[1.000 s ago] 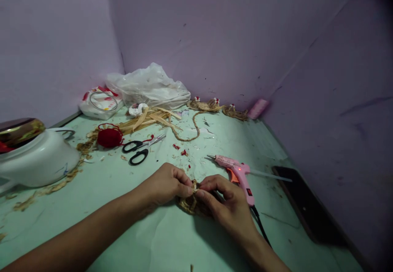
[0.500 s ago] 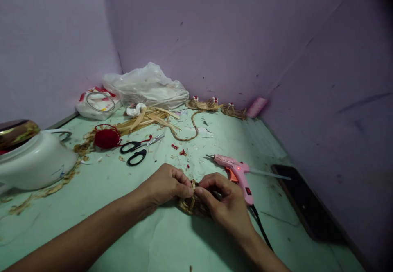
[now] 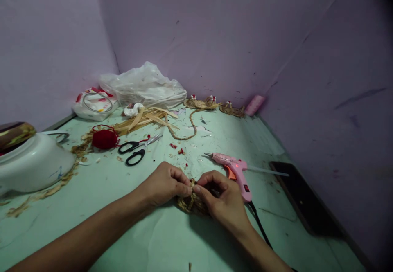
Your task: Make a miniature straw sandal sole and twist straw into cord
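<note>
at the far left of the pale green table, see a white vessel with a glossy brown-and-gold thing at its mouth. farther back, find a red-and-white soft packet, then, nearer, a ball of red yarn. just right of that, notice black-handled scissors, lying flat, pointing away to the right. behind them, see a crumpled clear plastic bag with flat straw strips in front of it. toward the near middle, pinching with the left hand, thumb against fingers, the top of a braided straw piece, resting on the table or held just above it, cannot tell which. well beyond, see a curving braided cord and, by the wall, two woven straw shapes. pinching the same top with the right hand, close beside the other grip, partly hiding the pinched spot. just beyond, see a pink glue gun with a lit red light, then a dark phone lying flat.
</note>
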The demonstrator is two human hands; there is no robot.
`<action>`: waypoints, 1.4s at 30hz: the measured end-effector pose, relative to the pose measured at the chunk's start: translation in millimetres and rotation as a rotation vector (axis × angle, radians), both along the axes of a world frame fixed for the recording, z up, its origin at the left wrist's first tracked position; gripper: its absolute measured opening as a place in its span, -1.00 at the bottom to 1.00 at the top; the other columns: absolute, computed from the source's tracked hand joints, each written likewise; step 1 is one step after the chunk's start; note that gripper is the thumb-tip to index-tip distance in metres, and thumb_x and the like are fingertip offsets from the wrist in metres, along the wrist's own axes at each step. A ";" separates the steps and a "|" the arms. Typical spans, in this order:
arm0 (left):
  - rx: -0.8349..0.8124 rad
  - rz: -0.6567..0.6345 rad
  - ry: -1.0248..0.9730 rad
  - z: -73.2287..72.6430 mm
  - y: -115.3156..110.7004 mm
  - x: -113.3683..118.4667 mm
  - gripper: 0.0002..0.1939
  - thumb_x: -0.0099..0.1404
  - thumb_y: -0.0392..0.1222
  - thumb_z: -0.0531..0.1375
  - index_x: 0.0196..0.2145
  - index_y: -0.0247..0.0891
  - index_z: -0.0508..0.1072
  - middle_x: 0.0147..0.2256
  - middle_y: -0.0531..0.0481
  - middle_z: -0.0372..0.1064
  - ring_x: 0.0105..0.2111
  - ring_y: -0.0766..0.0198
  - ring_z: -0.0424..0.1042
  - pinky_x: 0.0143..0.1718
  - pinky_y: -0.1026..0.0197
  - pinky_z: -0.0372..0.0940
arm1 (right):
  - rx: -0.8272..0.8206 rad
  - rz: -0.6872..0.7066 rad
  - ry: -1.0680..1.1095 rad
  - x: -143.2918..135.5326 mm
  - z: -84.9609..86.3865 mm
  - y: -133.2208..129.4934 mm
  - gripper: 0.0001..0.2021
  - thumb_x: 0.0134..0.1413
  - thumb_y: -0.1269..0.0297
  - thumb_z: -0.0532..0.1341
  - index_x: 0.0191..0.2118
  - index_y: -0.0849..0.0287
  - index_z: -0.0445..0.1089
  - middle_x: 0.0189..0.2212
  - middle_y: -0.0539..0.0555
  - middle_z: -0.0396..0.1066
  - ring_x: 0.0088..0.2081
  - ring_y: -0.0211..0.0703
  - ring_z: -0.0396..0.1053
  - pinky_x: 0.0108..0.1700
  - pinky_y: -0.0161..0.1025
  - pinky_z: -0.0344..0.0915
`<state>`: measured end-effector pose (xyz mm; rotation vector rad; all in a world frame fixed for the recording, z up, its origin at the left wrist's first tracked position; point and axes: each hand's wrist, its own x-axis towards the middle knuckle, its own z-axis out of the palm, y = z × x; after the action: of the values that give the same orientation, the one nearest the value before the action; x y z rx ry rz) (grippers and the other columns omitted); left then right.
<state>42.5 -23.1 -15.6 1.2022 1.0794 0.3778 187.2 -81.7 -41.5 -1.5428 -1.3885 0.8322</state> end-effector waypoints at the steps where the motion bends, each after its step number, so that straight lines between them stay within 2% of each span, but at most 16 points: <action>1: 0.005 0.002 0.005 -0.5 0.0 0.1 -0.87 -0.27 -0.29 0.21 -0.64 -0.39 0.44 -0.69 0.04 0.28 -0.63 0.39 0.19 -0.53 0.28 0.07 | -0.018 -0.011 0.025 -0.7 -0.3 0.6 -0.89 -0.20 0.27 0.23 -0.53 0.17 0.29 -0.59 0.02 0.32 -0.54 -0.21 0.26 -0.51 -0.26 0.22; 6: 0.017 0.009 0.002 -1.3 0.2 0.7 -0.88 -0.28 -0.29 0.23 -0.67 -0.39 0.43 -0.70 0.04 0.27 -0.63 0.40 0.18 -0.54 0.29 0.06 | -0.015 -0.014 0.024 -1.2 0.9 3.2 -0.88 -0.19 0.27 0.23 -0.54 0.18 0.30 -0.59 0.03 0.33 -0.55 -0.22 0.27 -0.51 -0.27 0.23; 10: -0.009 0.007 0.007 3.0 0.4 0.0 -0.89 -0.24 -0.28 0.22 -0.66 -0.39 0.42 -0.72 0.09 0.22 -0.68 0.46 0.10 -0.59 0.33 0.00 | 0.149 0.004 -0.047 7.8 9.2 -0.6 -0.92 -0.09 0.30 0.17 -0.49 0.18 0.35 -0.47 0.07 0.38 -0.42 -0.19 0.32 -0.39 -0.26 0.27; 13: -0.001 -0.028 0.041 4.9 1.9 -2.7 -0.88 -0.19 -0.26 0.21 -0.62 -0.40 0.42 -0.73 0.11 0.19 -0.70 0.50 0.04 -0.62 0.34 -0.04 | 0.218 -0.061 -0.128 13.6 14.0 -8.5 -0.89 -0.08 0.28 0.17 -0.52 0.19 0.34 -0.53 0.04 0.35 -0.49 -0.25 0.29 -0.46 -0.31 0.24; 16: 0.049 -0.100 0.064 4.3 3.6 -5.4 -0.84 -0.19 -0.27 0.21 -0.57 -0.42 0.43 -0.67 0.08 0.25 -0.65 0.47 0.11 -0.58 0.34 0.01 | 0.170 0.005 -0.243 10.9 12.4 -15.1 -0.84 -0.15 0.23 0.22 -0.58 0.19 0.35 -0.63 -0.01 0.32 -0.60 -0.30 0.22 -0.56 -0.35 0.15; 20: 0.136 -0.156 0.089 2.7 3.6 -6.3 -0.89 -0.20 -0.31 0.19 -0.59 -0.39 0.40 -0.62 0.04 0.30 -0.58 0.40 0.21 -0.51 0.32 0.10 | 0.144 0.101 -0.361 1.1 4.4 -14.9 -0.84 -0.16 0.17 0.23 -0.46 0.14 0.44 -0.60 -0.01 0.39 -0.57 -0.28 0.27 -0.55 -0.35 0.13; 23: 0.199 -0.181 0.102 1.9 3.1 -6.0 -0.92 -0.17 -0.31 0.17 -0.60 -0.38 0.40 -0.62 0.04 0.31 -0.58 0.39 0.23 -0.52 0.31 0.12 | 0.114 0.114 -0.344 -2.2 -0.1 -12.5 -0.86 -0.10 0.23 0.19 -0.43 0.11 0.46 -0.57 0.00 0.43 -0.55 -0.28 0.31 -0.52 -0.35 0.16; 28: 0.250 -0.187 0.128 -0.1 4.1 -6.1 -0.94 -0.15 -0.34 0.16 -0.61 -0.38 0.42 -0.65 0.06 0.28 -0.62 0.43 0.18 -0.58 0.34 0.08 | 0.037 0.096 -0.245 -3.6 -1.4 -12.1 -0.85 -0.11 0.29 0.15 -0.51 0.18 0.45 -0.62 0.00 0.42 -0.61 -0.31 0.28 -0.58 -0.37 0.13; 35: 0.142 -0.159 0.147 -1.3 1.9 -5.7 -0.94 -0.11 -0.31 0.15 -0.58 -0.37 0.37 -0.77 0.10 0.19 -0.76 0.44 0.13 -0.72 0.35 0.05 | -0.005 0.055 -0.149 -5.3 -4.9 -13.9 -0.85 -0.12 0.30 0.15 -0.53 0.22 0.43 -0.65 0.02 0.39 -0.62 -0.33 0.26 -0.60 -0.40 0.13; 42: 0.096 -0.123 0.173 1.4 0.8 -2.6 -0.98 -0.12 -0.34 0.13 -0.61 -0.35 0.33 -0.77 0.08 0.22 -0.77 0.40 0.19 -0.73 0.33 0.15 | -0.009 0.045 -0.169 -6.2 -5.0 -16.7 -0.85 -0.11 0.30 0.14 -0.53 0.23 0.41 -0.66 0.02 0.37 -0.63 -0.35 0.22 -0.61 -0.41 0.10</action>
<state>39.9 -22.3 -14.2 1.3995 1.1390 0.2353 181.0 -98.4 -46.6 -1.6250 -1.5482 0.7500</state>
